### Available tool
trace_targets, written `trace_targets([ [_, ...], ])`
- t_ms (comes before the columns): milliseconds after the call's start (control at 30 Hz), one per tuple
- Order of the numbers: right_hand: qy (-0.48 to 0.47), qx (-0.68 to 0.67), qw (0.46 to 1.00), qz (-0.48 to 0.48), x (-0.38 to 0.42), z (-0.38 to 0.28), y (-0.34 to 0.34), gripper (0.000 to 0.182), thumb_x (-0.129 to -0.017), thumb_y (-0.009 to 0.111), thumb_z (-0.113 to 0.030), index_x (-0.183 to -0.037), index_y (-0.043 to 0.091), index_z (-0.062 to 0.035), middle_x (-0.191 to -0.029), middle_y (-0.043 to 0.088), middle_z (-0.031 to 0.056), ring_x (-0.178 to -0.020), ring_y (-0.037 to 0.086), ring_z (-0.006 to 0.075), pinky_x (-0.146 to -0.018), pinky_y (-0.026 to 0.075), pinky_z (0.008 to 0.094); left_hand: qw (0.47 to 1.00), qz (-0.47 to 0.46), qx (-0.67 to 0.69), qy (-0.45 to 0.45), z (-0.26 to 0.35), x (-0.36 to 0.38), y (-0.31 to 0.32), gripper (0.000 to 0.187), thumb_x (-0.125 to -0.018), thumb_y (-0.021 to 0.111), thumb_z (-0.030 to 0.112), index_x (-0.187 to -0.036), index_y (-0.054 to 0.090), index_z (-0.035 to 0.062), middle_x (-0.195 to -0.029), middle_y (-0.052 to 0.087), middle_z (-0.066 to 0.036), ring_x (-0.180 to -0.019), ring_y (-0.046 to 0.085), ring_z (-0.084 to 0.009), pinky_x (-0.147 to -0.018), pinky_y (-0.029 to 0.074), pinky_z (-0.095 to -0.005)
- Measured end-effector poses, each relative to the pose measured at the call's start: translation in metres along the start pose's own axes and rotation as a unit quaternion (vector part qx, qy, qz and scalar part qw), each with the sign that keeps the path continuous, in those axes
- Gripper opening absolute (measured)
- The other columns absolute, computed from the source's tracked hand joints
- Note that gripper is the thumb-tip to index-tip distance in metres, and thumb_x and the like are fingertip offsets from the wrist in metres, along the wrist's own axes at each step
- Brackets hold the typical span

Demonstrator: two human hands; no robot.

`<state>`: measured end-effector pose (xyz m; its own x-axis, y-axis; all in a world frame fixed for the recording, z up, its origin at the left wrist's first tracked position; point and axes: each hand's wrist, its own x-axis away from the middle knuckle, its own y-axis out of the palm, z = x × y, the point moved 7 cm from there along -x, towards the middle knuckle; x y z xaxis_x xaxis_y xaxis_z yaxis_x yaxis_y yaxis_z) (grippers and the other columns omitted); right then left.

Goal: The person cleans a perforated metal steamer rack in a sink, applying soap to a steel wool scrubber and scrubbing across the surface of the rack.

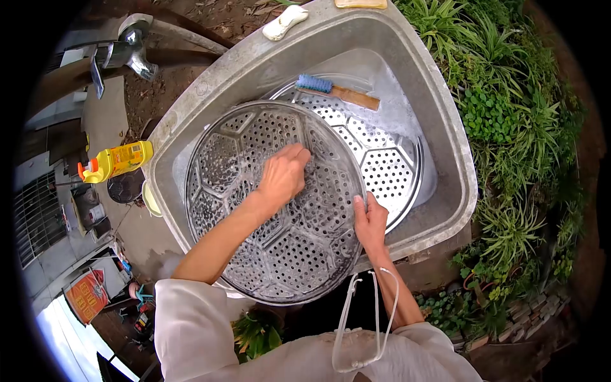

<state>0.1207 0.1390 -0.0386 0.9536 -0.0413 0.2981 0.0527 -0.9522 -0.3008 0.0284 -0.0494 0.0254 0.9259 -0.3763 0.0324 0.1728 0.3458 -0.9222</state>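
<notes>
A round perforated metal steamer tray [299, 254], wet with whitish suds, rests tilted across the near left part of the sink. On its upper face lies my left hand [284, 173], fingers curled into a fist; whatever is inside is hidden. My right hand [371, 219] grips the tray's right rim, thumb on top and fingers at the outer side. Beneath it, a second, brighter steamer tray [388, 172] sits in the sink, partly covered. A wooden-handled scrubbing brush [356, 97] with blue bristles lies at that tray's far edge, beside foamy water.
The grey stone sink [455, 140] has a wide rim. On it are a white bone-shaped object [285, 23] and a yellowish block [361, 3]. A yellow bottle [121, 160] stands at the left, below a metal tap [137, 51]. Green plants [503, 127] line the right side.
</notes>
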Motion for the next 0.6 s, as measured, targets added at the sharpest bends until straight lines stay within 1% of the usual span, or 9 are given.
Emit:
trace_targets([
  [100, -0.031, 0.010, 0.999, 0.018, -0.001, 0.002, 0.001, 0.028, -0.098, 0.055, -0.025, -0.088, 0.058, 0.0016, -0.048, 0.037, 0.0031, -0.045, 0.032, 0.0078, -0.042, 0.029, 0.0298, 0.999, -0.034, -0.004, 0.002, -0.021, -0.020, -0.001, 0.018, -0.067, 0.055, -0.010, -0.082, 0.060, -0.0001, -0.086, 0.062, -0.015, -0.090, 0.062, -0.0357, -0.078, 0.052, -0.0457],
  [167, -0.035, 0.007, 0.999, 0.017, -0.003, 0.000, 0.002, 0.028, -0.098, 0.055, -0.025, -0.088, 0.059, 0.0015, -0.048, 0.038, 0.0036, -0.046, 0.033, 0.0080, -0.042, 0.029, 0.0301, 0.993, 0.051, -0.064, -0.081, -0.049, -0.063, -0.014, 0.017, -0.067, 0.055, -0.010, -0.081, 0.060, -0.0009, -0.086, 0.062, -0.017, -0.089, 0.061, -0.0368, -0.078, 0.051, -0.0466],
  [267, -0.015, 0.008, 1.000, 0.001, -0.002, 0.001, 0.000, 0.029, -0.097, 0.056, -0.026, -0.088, 0.059, 0.0016, -0.048, 0.039, 0.0043, -0.045, 0.034, 0.0085, -0.042, 0.030, 0.0304, 0.994, 0.068, -0.046, -0.072, -0.028, -0.051, -0.005, 0.016, -0.066, 0.055, -0.009, -0.079, 0.058, -0.0012, -0.088, 0.062, -0.018, -0.089, 0.061, -0.0381, -0.078, 0.051, -0.0472],
  [300, -0.003, 0.022, 1.000, -0.005, -0.001, 0.001, 0.001, 0.029, -0.097, 0.055, -0.024, -0.083, 0.054, 0.0017, -0.049, 0.042, 0.0112, -0.043, 0.039, 0.0191, -0.043, 0.032, 0.0349, 0.997, 0.027, 0.005, -0.078, -0.020, -0.029, -0.002, 0.016, -0.065, 0.054, -0.009, -0.079, 0.057, -0.0014, -0.088, 0.062, -0.018, -0.088, 0.061, -0.0378, -0.077, 0.051, -0.0470],
  [333, 0.004, 0.035, 0.999, -0.010, -0.002, -0.001, 0.001, 0.031, -0.096, 0.055, -0.022, -0.077, 0.049, 0.0018, -0.050, 0.046, 0.0181, -0.041, 0.045, 0.0298, -0.043, 0.035, 0.0395, 0.998, -0.012, 0.041, -0.052, -0.012, -0.001, 0.007, 0.026, -0.064, 0.055, -0.006, -0.089, 0.059, -0.0005, -0.092, 0.062, -0.018, -0.090, 0.061, -0.0392, -0.077, 0.050, -0.0466],
  [433, 0.007, 0.013, 1.000, -0.006, 0.001, -0.005, 0.003, 0.031, -0.096, 0.055, -0.022, -0.077, 0.050, 0.0017, -0.051, 0.046, 0.0185, -0.041, 0.046, 0.0300, -0.044, 0.035, 0.0394, 0.997, -0.031, 0.072, -0.015, -0.007, 0.012, 0.005, 0.026, -0.064, 0.055, -0.006, -0.089, 0.060, -0.0001, -0.092, 0.062, -0.018, -0.089, 0.061, -0.0392, -0.076, 0.050, -0.0475],
  [500, -0.014, 0.024, 1.000, 0.001, -0.002, -0.003, 0.002, 0.032, -0.097, 0.055, -0.023, -0.078, 0.051, 0.0020, -0.050, 0.046, 0.0178, -0.041, 0.046, 0.0297, -0.043, 0.035, 0.0391, 0.997, 0.047, -0.014, -0.063, -0.046, -0.038, -0.001, 0.024, -0.066, 0.055, -0.006, -0.089, 0.061, 0.0000, -0.093, 0.063, -0.018, -0.089, 0.061, -0.0394, -0.076, 0.050, -0.0475],
  [533, -0.016, 0.028, 0.999, 0.005, -0.005, -0.005, 0.001, 0.032, -0.097, 0.055, -0.023, -0.078, 0.051, 0.0020, -0.050, 0.046, 0.0178, -0.041, 0.046, 0.0297, -0.043, 0.035, 0.0391, 0.990, 0.069, -0.039, -0.115, -0.061, -0.059, -0.007, 0.024, -0.068, 0.055, -0.006, -0.090, 0.061, 0.0000, -0.093, 0.063, -0.018, -0.089, 0.060, -0.0397, -0.078, 0.050, -0.0476],
  [600, 0.003, 0.029, 1.000, -0.002, -0.003, -0.005, -0.001, 0.032, -0.097, 0.055, -0.024, -0.078, 0.051, 0.0022, -0.049, 0.045, 0.0174, -0.041, 0.045, 0.0289, -0.043, 0.034, 0.0384, 0.987, 0.069, -0.059, -0.131, -0.053, -0.060, -0.002, 0.024, -0.069, 0.056, -0.005, -0.091, 0.061, 0.0001, -0.093, 0.063, -0.018, -0.089, 0.061, -0.0391, -0.079, 0.050, -0.0468],
])
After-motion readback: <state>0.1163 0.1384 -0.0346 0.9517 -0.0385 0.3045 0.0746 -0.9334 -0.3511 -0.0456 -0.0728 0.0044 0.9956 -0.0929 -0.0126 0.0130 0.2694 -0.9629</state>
